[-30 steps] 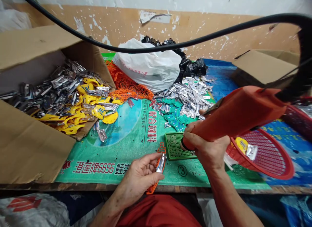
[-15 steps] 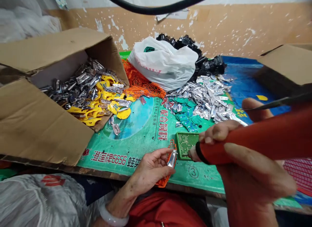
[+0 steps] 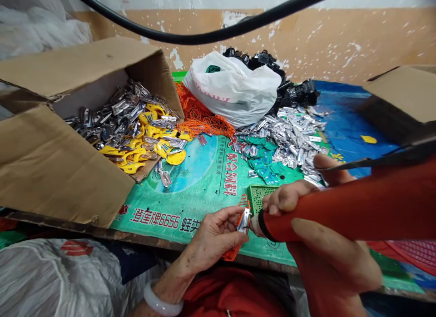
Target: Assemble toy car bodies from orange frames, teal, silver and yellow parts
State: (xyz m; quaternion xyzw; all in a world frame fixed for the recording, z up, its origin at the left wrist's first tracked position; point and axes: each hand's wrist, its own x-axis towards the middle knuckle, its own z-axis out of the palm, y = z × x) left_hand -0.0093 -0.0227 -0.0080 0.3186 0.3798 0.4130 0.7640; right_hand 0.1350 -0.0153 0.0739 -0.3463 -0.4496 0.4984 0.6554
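Observation:
My left hand (image 3: pixel 218 233) pinches an orange plastic frame (image 3: pixel 232 253) with a shiny metal plate (image 3: pixel 244 220) lying on it. In my right hand (image 3: pixel 327 244) is a thick red electric screwdriver (image 3: pixel 327 208), its fingers wrapped around the body. The narrow tip of the screwdriver reaches the right edge of the metal plate; whether it touches a screw is too small to tell. Just behind the tip stands a green perforated tray (image 3: pixel 260 196), partly covered by my right hand.
A cardboard box (image 3: pixel 68 167) at left spills metal and yellow parts (image 3: pixel 134 158). Behind are orange frames (image 3: pixel 204 126), a white plastic bag (image 3: pixel 235 92) and black parts (image 3: pixel 299 93). Metal pieces (image 3: pixel 289 135) and green pieces (image 3: pixel 264 165) lie heaped. A black cable (image 3: pixel 204 39) hangs across the top.
My right hand has brought the screwdriver left and down, from over the green tray to the metal plate. My left hand still holds the orange frame. The black cable hangs lower.

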